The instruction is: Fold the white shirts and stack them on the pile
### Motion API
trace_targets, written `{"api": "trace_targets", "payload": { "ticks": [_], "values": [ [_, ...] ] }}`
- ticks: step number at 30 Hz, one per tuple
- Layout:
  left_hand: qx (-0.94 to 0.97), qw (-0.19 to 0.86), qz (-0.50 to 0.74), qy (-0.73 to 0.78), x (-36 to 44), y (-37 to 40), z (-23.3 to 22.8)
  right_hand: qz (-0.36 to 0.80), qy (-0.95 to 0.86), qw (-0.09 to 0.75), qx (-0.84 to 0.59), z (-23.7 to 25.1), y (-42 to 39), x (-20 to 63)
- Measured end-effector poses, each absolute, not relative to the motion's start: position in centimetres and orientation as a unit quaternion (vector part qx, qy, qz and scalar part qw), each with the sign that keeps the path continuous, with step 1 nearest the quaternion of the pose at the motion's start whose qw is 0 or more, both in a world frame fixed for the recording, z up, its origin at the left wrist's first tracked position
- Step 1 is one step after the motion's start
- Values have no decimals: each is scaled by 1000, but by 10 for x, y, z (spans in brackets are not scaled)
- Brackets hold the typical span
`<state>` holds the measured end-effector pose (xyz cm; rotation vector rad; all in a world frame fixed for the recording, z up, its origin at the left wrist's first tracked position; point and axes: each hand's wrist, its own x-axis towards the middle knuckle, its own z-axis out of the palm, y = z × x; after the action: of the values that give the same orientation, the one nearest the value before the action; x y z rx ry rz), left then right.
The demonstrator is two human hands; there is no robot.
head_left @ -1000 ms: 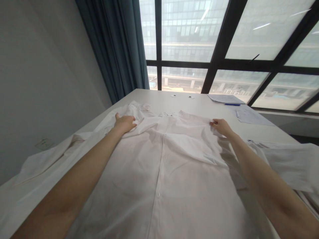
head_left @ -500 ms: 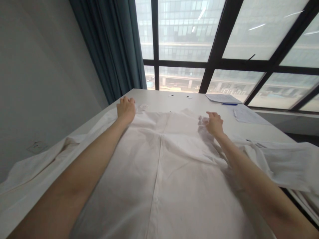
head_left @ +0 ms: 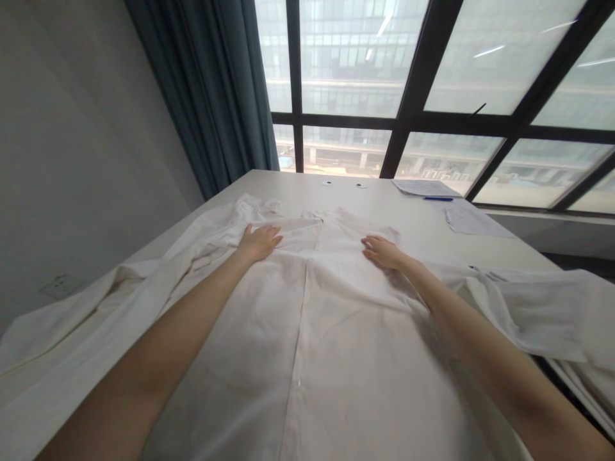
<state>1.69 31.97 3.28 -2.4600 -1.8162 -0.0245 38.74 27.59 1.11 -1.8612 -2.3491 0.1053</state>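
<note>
1. White shirt — spread front-up over the white table, filling the centre and lower part of the frame; its button placket runs as a straight seam from the bottom edge up toward the collar at mid-frame.
2. Left hand — left of centre, palm down and fingers released flat on the shirt's chest panel just below the collar; it grasps nothing.
3. Right hand — right of centre, likewise flat and unclenched on the opposite chest panel, fingers pointing inward toward the placket; nothing is held.
4. Left sleeve — trails toward the lower left of the frame in loose folds along the table edge.
5. Right sleeve — lies rumpled toward the right edge, partly hanging off the table.
6. Progress, as judged from this view — the body of the shirt appears laid out and largely smooth, the placket closed and straight; the shoulder area near the collar shows bunched cloth at upper left, and both sleeves remain unstraightened. No fold has been made.
7. Background — papers and a blue pen at the far right of the table; a dark curtain at upper left; a window across the top.
</note>
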Motion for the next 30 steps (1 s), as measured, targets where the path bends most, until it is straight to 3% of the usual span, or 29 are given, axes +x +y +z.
{"api": "trace_targets", "payload": {
  "ticks": [8, 13, 21, 26, 30],
  "values": [
    [-831, 185, -92, -517, -21, 252, 23, -11, -719, 115, -685, 36, 186, 411],
    [-836, 179, -102, -509, -67, 175, 9, 67, -702, 144, -695, 33, 103, 422],
    [-758, 205, 10, -619, -121, 95, 5, 142, -701, 256, -651, -1, 40, 423],
    [-740, 157, 40, -653, -114, 82, 10, 145, -660, 246, -695, -2, 39, 413],
    [-709, 47, -38, -702, -104, 75, 30, 148, -666, 254, -685, 12, 33, 402]
  ]
}}
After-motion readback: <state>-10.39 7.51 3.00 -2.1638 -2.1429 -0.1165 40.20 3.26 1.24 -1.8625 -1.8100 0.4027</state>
